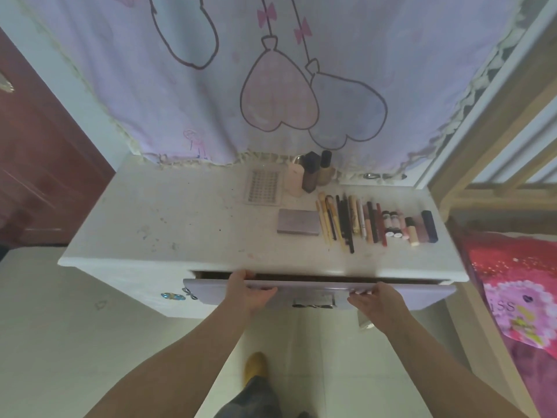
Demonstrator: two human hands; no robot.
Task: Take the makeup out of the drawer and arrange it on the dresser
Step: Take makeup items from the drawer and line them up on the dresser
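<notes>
Below, left hand (247, 292) and right hand (376, 300) gripping drawer (422, 292) front, no legible labels

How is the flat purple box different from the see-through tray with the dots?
The purple box is solid-coloured and plain on top; the tray is see-through with rows of small dots. The box lies nearer the drawer, the tray further back near the bottles. Both lie flat on the dresser.
</notes>
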